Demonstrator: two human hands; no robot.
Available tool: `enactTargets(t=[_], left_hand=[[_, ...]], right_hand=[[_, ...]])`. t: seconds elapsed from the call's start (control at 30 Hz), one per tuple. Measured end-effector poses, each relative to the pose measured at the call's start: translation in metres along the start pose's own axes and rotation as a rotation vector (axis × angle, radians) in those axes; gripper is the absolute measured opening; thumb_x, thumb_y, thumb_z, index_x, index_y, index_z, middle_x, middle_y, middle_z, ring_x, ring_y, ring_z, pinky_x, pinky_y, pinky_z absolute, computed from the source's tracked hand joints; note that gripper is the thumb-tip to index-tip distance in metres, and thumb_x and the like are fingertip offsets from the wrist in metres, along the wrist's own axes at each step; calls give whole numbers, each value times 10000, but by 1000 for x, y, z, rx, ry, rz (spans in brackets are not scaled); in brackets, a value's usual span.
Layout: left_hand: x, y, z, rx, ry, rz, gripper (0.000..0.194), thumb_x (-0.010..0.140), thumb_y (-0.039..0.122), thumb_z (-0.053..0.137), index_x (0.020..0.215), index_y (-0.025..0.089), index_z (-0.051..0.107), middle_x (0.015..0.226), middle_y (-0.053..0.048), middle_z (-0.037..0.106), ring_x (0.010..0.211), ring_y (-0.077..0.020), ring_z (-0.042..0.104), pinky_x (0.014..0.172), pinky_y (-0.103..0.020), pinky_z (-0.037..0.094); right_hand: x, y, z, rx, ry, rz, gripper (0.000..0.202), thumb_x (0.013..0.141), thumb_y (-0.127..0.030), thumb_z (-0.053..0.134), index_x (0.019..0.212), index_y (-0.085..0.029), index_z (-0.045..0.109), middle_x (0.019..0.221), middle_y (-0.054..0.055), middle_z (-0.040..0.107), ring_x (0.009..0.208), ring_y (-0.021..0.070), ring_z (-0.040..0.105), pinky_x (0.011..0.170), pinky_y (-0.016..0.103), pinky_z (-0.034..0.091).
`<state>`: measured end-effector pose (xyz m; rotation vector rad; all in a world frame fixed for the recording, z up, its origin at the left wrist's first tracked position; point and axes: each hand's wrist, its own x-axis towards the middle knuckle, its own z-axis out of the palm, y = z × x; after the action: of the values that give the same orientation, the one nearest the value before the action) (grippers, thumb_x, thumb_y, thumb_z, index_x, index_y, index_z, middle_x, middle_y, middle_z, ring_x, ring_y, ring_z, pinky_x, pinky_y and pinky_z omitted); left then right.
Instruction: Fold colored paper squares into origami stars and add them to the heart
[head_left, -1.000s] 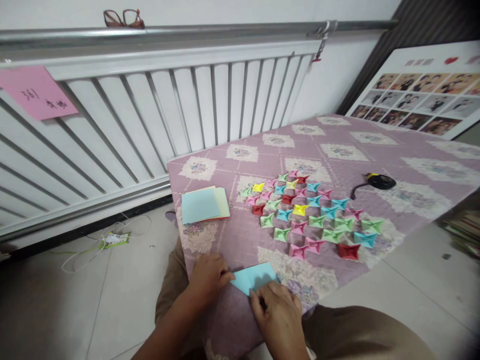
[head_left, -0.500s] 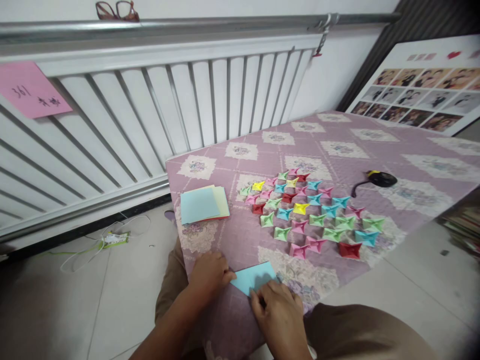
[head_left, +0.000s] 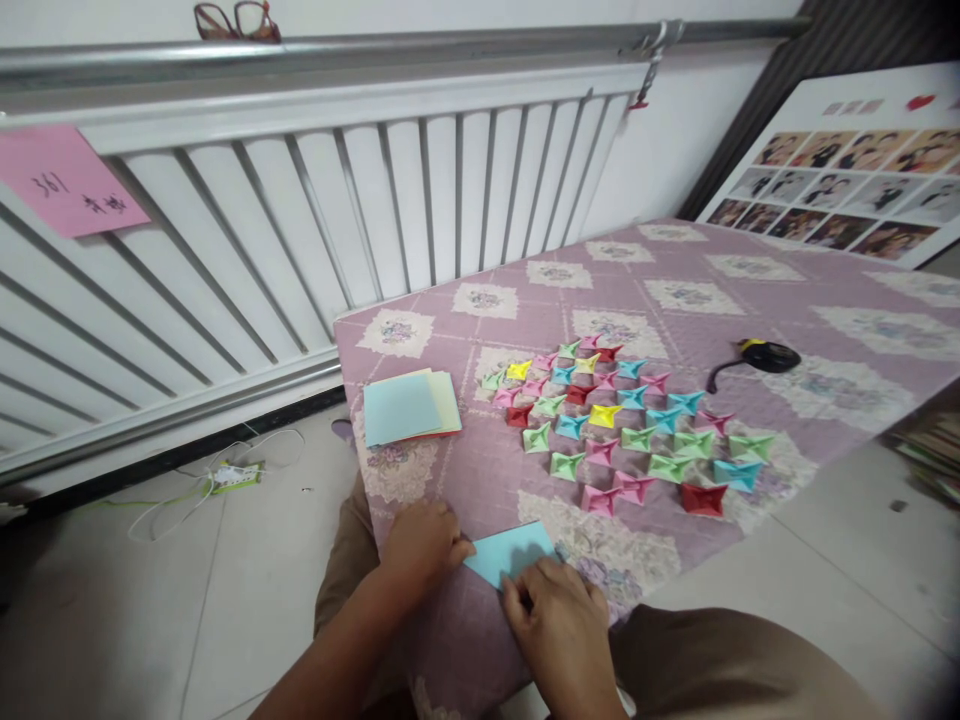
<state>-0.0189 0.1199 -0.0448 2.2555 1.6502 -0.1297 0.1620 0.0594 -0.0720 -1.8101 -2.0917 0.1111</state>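
Observation:
A folded sheet of light blue paper (head_left: pixel 504 550) lies on the table between my hands, near the front edge. My left hand (head_left: pixel 426 540) has its fingers curled, with thumb and fingertip pressed at the paper's left corner. Bent over the near right part of the sheet, my right hand (head_left: pixel 559 615) presses it down with thumb and fingers and hides that end. Beyond the hands stand rows of small folded paper boats (head_left: pixel 602 415) in pink, green, blue, yellow and red. To the left sits a stack of coloured paper sheets (head_left: pixel 401 408), pale blue on top.
A purple patterned cloth covers the table (head_left: pixel 480 480). A black object with a curved stem (head_left: pixel 769 357) lies at the right. Behind the table runs a white radiator (head_left: pixel 420 200) with a pink note (head_left: pixel 67 185). A power strip (head_left: pixel 236 477) rests on the floor; a photo board (head_left: pixel 847 170) leans at the back right.
The view has shifted very slightly. Both hands keep the same position on the blue paper, and no object has visibly moved on the table.

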Motion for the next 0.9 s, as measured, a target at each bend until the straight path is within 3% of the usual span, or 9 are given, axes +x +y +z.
enactTargets(t=[0.33,0.47,0.63,0.73,0.9], left_hand=[[-6,-5,8,-7,98,75,212,873,400,544,911,194,571,952,-31,596,913,-215,532,781,-343,364],[-7,-7,11,70,169,321,122,911,305,504,981,228,566,1024,-22,560,965,-199,482,841,-347,327],[-9,-9,4,233,223,699,206,961,276,393,1079,262,561,1041,-41,553,955,-201,451,811,-347,317],[-10,-9,-1,277,225,782,224,968,279,374,1101,255,553,1032,-45,572,928,-201,460,788,-352,318],[-8,-9,-1,301,240,806,226,967,272,380,1118,250,546,1018,-48,586,909,-199,476,765,-346,314]], right_hand=[[0,-1,-1,-48,59,-41,232,797,-286,569,573,-232,547,643,-8,570,682,172,506,640,317,247],[0,-5,-4,-52,24,-11,217,803,-273,578,591,-233,554,663,-8,579,716,187,519,658,319,250],[-3,-4,-3,-20,59,-29,173,814,-265,560,646,-224,552,668,-13,577,702,177,519,664,310,256],[-5,1,-3,30,92,-50,117,820,-244,537,707,-223,558,678,-19,583,699,168,528,660,299,265],[-13,3,-6,84,131,-108,149,856,-200,481,798,-239,613,748,-6,618,752,172,551,727,313,310]])
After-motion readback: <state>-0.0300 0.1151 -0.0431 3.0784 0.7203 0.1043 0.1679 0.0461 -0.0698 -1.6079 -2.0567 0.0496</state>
